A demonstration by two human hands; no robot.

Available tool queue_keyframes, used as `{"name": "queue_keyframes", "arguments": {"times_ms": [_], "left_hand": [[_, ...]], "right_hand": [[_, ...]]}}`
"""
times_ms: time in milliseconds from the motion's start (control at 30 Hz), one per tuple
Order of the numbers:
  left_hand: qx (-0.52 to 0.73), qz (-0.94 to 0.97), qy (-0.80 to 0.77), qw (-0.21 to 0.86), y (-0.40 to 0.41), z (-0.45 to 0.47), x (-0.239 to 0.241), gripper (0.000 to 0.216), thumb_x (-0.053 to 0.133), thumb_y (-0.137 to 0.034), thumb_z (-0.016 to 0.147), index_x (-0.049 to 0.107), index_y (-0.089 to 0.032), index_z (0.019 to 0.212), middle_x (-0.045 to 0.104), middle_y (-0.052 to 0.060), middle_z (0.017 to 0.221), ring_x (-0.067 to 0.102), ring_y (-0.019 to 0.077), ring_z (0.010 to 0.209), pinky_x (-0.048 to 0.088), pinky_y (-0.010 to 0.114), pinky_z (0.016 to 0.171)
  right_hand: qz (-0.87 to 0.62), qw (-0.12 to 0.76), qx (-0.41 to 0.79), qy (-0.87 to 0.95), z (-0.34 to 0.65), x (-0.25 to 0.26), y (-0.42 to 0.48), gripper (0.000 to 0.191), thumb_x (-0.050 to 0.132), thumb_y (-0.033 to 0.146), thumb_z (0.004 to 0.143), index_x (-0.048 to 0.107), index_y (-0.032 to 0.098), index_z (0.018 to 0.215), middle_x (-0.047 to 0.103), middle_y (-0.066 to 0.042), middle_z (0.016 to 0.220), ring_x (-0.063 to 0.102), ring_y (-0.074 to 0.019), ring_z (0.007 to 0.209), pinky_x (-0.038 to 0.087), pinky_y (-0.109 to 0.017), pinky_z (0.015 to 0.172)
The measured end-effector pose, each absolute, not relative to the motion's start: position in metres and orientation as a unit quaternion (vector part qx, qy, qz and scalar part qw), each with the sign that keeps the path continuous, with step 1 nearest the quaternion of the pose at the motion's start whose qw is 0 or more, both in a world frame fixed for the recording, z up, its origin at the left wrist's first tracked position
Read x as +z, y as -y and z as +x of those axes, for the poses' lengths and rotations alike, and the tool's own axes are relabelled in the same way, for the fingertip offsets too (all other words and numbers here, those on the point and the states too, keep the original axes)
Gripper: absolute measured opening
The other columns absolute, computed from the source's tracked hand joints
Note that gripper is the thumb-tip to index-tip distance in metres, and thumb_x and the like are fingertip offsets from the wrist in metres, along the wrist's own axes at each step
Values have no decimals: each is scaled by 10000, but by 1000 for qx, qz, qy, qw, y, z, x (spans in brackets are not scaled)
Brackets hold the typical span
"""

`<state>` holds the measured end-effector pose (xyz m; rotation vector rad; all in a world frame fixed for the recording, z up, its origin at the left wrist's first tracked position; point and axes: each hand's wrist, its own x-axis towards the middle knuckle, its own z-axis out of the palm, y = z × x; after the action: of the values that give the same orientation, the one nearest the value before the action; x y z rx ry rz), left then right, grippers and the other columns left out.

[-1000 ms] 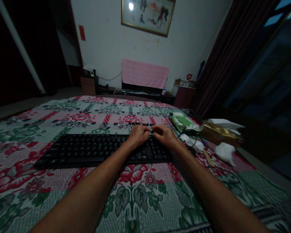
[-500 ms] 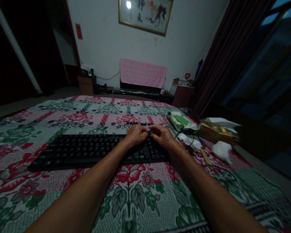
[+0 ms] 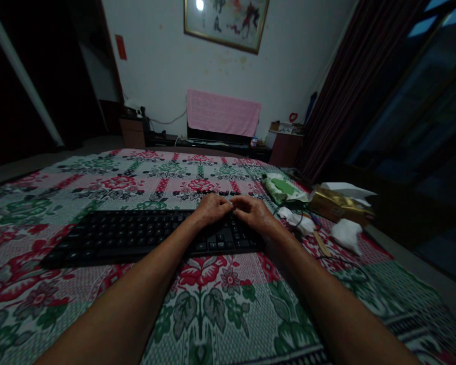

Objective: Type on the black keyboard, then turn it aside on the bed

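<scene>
A black keyboard point(image 3: 137, 234) lies across a bed covered in a red, green and white flowered cloth point(image 3: 220, 309). My left hand point(image 3: 212, 208) and my right hand point(image 3: 253, 212) meet over the keyboard's right end, near its back edge. Both have their fingers curled and pinched together at one spot on the keys. Whatever the fingertips pinch is too small and dark to make out.
Right of the keyboard lie a green and white packet point(image 3: 283, 188), crumpled white tissue point(image 3: 302, 222), a gold box point(image 3: 336, 205), a white wad point(image 3: 345, 234) and a thin stick point(image 3: 321, 244). The bed's right edge drops off beside them. A pink cloth point(image 3: 222, 112) hangs at the far wall.
The view has drifted slightly, so everything sits a little lower left. My two hands stay together at the same spot on the keyboard, with only small finger motion.
</scene>
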<state>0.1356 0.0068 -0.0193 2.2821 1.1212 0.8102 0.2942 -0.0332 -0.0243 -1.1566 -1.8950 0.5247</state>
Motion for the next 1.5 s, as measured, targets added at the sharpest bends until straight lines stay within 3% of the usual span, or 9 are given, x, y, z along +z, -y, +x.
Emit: {"name": "queue_keyframes", "arguments": {"times_ms": [233, 467, 700, 933, 1500], "left_hand": [[326, 824, -415, 209, -8, 138, -23, 287, 416, -288, 678, 649, -196, 816, 647, -6, 790, 556, 131, 737, 391, 203, 677], [299, 841, -412, 184, -5, 140, -24, 261, 419, -251, 682, 652, -205, 790, 651, -3, 782, 563, 128, 729, 393, 203, 686], [282, 862, -397, 141, -2, 139, -21, 262, 419, -235, 680, 655, -197, 786, 649, -1, 751, 556, 119, 677, 381, 198, 639], [275, 862, -405, 131, -3, 141, -21, 259, 428, -236, 674, 656, -200, 791, 647, 2, 760, 554, 125, 702, 373, 200, 652], [259, 864, -418, 112, -2, 143, -20, 243, 445, -220, 658, 659, -214, 773, 647, 2, 736, 553, 127, 730, 367, 189, 671]], "right_hand": [[-532, 442, 242, 680, 323, -7, 35, 216, 554, 209, 620, 599, 123, 813, 617, -43, 783, 559, -125, 709, 434, -272, 696], [-577, 372, 316, 654, 340, -18, 40, 192, 567, 206, 608, 633, 135, 774, 629, -38, 749, 552, -113, 652, 434, -254, 647], [-568, 326, 374, 657, 345, -19, 44, 183, 562, 191, 608, 616, 149, 777, 604, 2, 645, 496, -71, 504, 399, -201, 500], [-562, 305, 331, 694, 345, -15, 46, 159, 546, 215, 618, 597, 129, 742, 582, 7, 646, 488, -71, 548, 394, -200, 532], [-576, 296, 362, 670, 345, -11, 44, 216, 585, 181, 586, 620, 151, 798, 610, 10, 656, 511, -79, 544, 401, -196, 510]]}}
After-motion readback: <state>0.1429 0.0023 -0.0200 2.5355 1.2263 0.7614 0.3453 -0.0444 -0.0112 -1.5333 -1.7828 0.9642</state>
